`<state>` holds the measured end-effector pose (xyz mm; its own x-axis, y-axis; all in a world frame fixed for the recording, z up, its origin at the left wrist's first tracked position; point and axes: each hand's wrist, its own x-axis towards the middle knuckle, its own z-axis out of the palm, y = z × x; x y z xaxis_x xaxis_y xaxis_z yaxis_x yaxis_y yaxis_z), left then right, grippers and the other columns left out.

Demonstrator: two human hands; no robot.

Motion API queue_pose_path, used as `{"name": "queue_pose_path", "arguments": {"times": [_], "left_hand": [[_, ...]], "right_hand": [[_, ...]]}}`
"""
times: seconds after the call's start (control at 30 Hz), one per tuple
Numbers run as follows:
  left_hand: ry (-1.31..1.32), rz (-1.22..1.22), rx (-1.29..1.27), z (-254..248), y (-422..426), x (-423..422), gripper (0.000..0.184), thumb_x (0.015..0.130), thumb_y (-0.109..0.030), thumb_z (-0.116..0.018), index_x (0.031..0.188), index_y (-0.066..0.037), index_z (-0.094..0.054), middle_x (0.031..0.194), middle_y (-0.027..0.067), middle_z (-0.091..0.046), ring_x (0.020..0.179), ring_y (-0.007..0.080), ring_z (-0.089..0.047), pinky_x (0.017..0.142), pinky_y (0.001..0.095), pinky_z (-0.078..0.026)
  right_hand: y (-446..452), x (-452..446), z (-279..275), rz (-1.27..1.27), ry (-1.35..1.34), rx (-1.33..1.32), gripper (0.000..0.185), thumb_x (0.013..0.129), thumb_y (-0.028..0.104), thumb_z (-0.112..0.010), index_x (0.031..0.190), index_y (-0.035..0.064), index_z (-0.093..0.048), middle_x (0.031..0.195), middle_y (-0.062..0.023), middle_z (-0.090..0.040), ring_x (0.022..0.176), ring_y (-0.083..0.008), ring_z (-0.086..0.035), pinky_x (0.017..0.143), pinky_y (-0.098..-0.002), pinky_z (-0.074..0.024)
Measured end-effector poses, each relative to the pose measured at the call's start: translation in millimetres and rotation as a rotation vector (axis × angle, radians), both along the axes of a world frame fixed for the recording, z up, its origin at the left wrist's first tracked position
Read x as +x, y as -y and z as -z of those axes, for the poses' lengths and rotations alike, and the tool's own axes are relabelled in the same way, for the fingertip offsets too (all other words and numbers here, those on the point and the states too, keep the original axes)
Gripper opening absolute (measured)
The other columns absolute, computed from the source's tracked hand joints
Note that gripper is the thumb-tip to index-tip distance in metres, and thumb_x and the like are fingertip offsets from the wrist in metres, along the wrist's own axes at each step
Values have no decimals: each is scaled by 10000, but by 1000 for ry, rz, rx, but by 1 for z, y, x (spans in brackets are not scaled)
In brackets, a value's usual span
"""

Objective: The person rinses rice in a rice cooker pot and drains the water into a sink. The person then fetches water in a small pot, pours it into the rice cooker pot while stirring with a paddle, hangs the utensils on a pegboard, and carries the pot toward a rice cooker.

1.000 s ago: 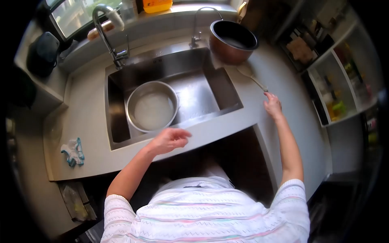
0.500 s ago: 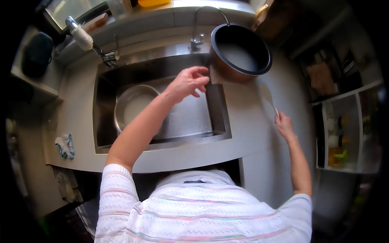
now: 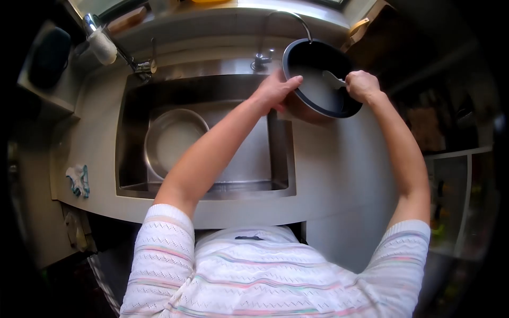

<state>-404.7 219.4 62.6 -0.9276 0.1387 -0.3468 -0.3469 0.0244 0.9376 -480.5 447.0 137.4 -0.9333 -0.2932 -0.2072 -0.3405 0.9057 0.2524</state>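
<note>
A deep dark cooking pot (image 3: 295, 56) stands on the counter right of the sink, with something whitish and cloudy at its bottom. My left hand (image 3: 278, 90) grips the pot's left side, its thumb over the rim and its fingers on the outer wall. Above the pot's right edge, my right hand (image 3: 362, 86) is closed around the handle of a pale rice paddle (image 3: 333, 80). The blade reaches down inside the pot; whether it touches the contents I cannot tell. A thin curved tap (image 3: 289, 14) arches over to the pot's back rim.
In the steel sink (image 3: 249, 172) lies a round metal bowl (image 3: 175, 139). A larger faucet (image 3: 140, 68) with a white-wrapped head rises at the back left. A crumpled cloth (image 3: 78, 180) rests on the left counter. Shelves (image 3: 461, 201) stand at the right.
My left hand has gone from hovering over the sink to holding the pot's rim. My right hand has carried the rice paddle up from the right counter into the pot.
</note>
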Motion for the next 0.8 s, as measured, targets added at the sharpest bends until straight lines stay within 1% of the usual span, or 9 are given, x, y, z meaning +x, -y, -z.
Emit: {"name": "queue_pose_path", "arguments": {"times": [0.13,0.17,0.27,0.43,0.53,0.57,0.6,0.67,0.8], "left_hand": [[-63,-30,35,7,-1,1,930,745,-550,-646,1399,-59,-205,1223,228,-473,1004,318,-574,698,385,-558],[-80,-37,41,8,-2,2,920,745,-550,-646,1393,-54,-223,1212,223,-484,1012,309,-570,697,386,-554],[-111,-66,35,10,-4,3,849,752,-546,-646,1359,-64,-297,1124,177,-541,968,253,-579,666,365,-541],[-127,-93,40,14,-3,2,789,760,-540,-642,1323,-74,-344,1054,142,-569,897,205,-586,595,314,-523],[-144,-103,43,14,-4,3,784,756,-540,-648,1308,-65,-355,1024,134,-580,834,182,-590,545,280,-506],[-143,-102,42,14,-4,2,786,754,-540,-649,1305,-61,-357,1011,130,-582,811,174,-588,532,273,-501],[-141,-102,40,14,-5,1,788,753,-541,-651,1302,-58,-358,999,126,-584,789,167,-587,520,266,-496],[-146,-107,25,14,-4,-1,792,749,-542,-655,1297,-51,-361,975,116,-587,753,152,-583,499,254,-487],[-120,-112,-39,11,-4,1,772,756,-531,-654,1285,-42,-377,933,91,-589,715,128,-573,489,249,-481]], "right_hand": [[9,10,-6,18,248,-16,229,756,104,-552,943,71,-682,887,-142,-665,843,-278,-643,752,-353,-504],[12,10,-10,111,402,-72,226,774,114,-560,954,36,-674,734,-117,-652,672,-218,-636,651,-323,-507],[23,21,-23,148,549,-238,211,789,111,-564,937,7,-672,608,-78,-591,546,-143,-566,543,-287,-481],[28,26,-34,163,532,-509,215,804,118,-589,942,-25,-669,571,-37,-561,490,-87,-504,485,-242,-431],[28,21,-15,44,561,-620,207,816,104,-588,953,-29,-666,590,-47,-578,503,-91,-516,497,-245,-436],[32,20,-9,56,560,-547,207,825,95,-586,971,-30,-661,621,-60,-593,521,-95,-530,527,-249,-453],[33,17,-4,49,528,-466,216,815,116,-595,996,25,-671,703,-96,-641,614,-160,-606,618,-286,-494],[23,9,12,-93,282,-319,209,807,146,-593,988,93,-684,828,-115,-669,779,-239,-643,722,-330,-506],[7,-1,4,-156,66,-156,196,811,185,-578,966,120,-680,913,-105,-664,885,-274,-624,773,-355,-499]]}}
